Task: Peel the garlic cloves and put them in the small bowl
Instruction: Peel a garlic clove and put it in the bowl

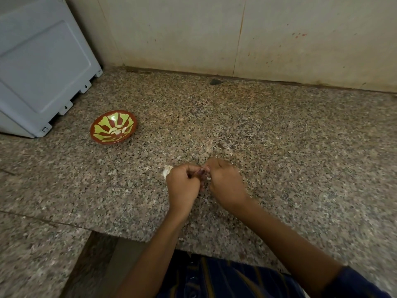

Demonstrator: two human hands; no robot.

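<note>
Small bowl (113, 128) with peeled cloves (117, 130) sits well left of and beyond the fingers. Garlic bulb (167, 170) just left of left hand (182, 186), touching its knuckles. Both hands curled, pinching one garlic clove (201, 172) between fingertips; right hand (225, 181) opposite. Skin scraps (202, 198) beneath on counter (279, 136).

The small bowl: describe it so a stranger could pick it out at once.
Start at the pale grey appliance standing at the far left of the speckled granite counter. Just right of its front corner sits the small bowl, well away from the hands. It is the only dish there: reddish-brown with a yellow-green petal pattern, holding a few white peeled cloves.
</note>
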